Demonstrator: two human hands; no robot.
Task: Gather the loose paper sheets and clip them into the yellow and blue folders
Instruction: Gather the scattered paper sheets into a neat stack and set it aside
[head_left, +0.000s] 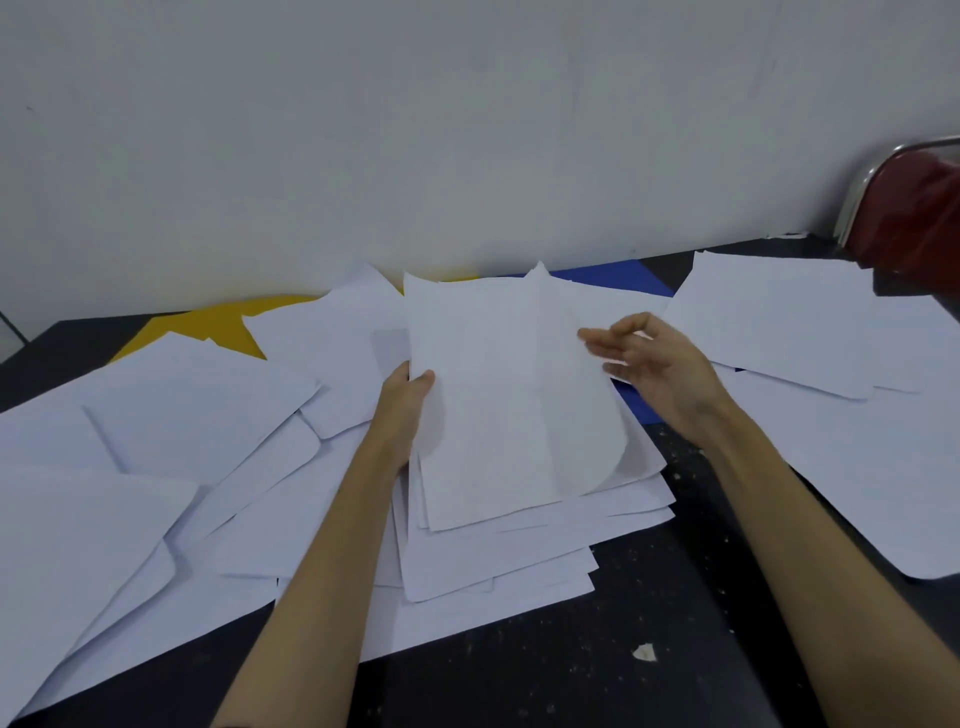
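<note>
My left hand (404, 410) grips the left edge of a small stack of white sheets (504, 395), thumb on top, lifting it tilted above a pile of loose paper (498, 556). My right hand (654, 364) hovers at the stack's right edge, fingers relaxed and spread, holding nothing. A yellow folder (218, 325) lies at the back left, mostly covered by sheets. A blue folder (608, 275) lies at the back centre, part of it showing again under my right hand.
Loose white sheets (130, 467) cover the left of the dark table (623, 649); more sheets (810, 332) lie at the right. A red chair with a metal frame (914, 208) stands at the far right. A white wall runs behind. A paper scrap (644, 652) lies near the front.
</note>
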